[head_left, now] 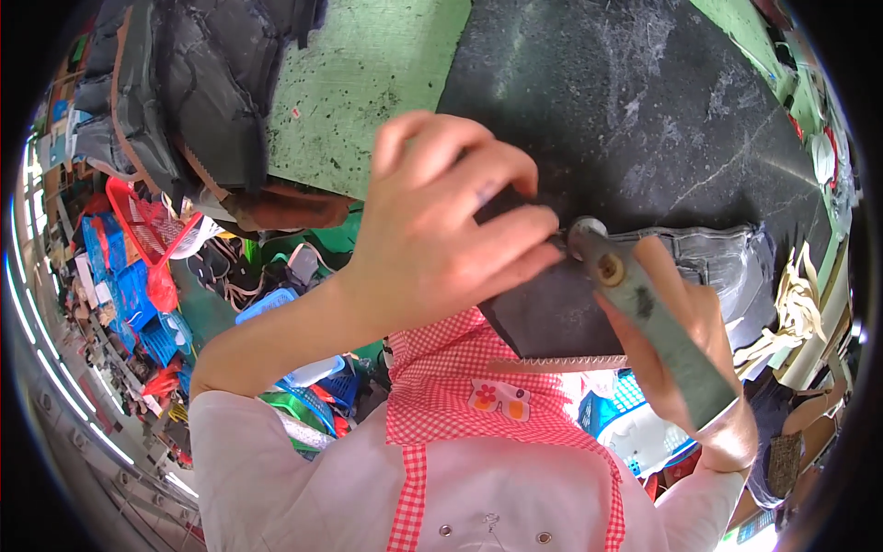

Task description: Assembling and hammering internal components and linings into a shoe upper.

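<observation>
My left hand (451, 212) bends its fingers down onto a black leather-like piece (552, 317), gripping it; the thumb is hidden. A brown strip with a zigzag edge (556, 364) runs along the near side of this piece. Just to the right, my right hand (685, 322) is closed around a hammer, its handle mostly hidden beneath the head. The grey metal hammer head (658, 331) lies slanted in view, its round face close to my left fingertips and its broad end toward my wrist. Whether the face touches the piece I cannot tell.
A dark slab (589, 101) covers the green bench (368, 83). Dark pieces with zigzag edges (202, 83) are piled at the left. On the right lie another dark folded piece (727, 262) and pale strips (791, 308). Baskets, including a red one (147, 221), stand lower left.
</observation>
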The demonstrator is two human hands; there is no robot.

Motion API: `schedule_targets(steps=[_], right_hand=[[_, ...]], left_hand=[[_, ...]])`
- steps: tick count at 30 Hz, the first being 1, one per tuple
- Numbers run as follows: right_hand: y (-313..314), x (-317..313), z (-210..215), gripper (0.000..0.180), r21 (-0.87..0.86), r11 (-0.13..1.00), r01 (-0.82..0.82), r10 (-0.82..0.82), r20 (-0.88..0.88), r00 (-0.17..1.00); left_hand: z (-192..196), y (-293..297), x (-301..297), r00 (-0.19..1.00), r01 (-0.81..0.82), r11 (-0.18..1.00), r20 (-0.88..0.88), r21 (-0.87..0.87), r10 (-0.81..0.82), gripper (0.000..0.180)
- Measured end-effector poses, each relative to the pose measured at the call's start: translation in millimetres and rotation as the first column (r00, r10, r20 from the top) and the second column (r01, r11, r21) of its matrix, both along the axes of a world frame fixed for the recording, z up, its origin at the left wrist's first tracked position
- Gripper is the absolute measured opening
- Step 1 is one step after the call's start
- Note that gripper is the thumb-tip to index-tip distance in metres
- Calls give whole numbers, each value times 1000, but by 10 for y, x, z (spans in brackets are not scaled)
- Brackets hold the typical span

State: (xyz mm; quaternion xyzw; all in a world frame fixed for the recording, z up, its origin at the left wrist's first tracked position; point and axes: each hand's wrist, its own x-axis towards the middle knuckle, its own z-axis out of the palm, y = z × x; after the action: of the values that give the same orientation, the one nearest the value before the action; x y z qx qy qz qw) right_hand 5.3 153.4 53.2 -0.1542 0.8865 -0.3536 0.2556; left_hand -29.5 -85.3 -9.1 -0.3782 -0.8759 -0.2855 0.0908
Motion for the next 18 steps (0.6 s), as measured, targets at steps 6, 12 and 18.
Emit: schedule_targets(steps=[6,12,18], right_hand=[[-24,-88,40,5,-209,971,116,-109,47,993],[12,-53,2,11,-85,996,-32,29,-39,999],[-105,-207,221,12,11,997,79,-75,-197,977]], left_hand=[[-79,-10,212,953,-192,977,256,95,162,22],[-57,90,250,949,-206,974,261,92,176,19],[-36,125,235,963,-192,978,205,79,172,19]])
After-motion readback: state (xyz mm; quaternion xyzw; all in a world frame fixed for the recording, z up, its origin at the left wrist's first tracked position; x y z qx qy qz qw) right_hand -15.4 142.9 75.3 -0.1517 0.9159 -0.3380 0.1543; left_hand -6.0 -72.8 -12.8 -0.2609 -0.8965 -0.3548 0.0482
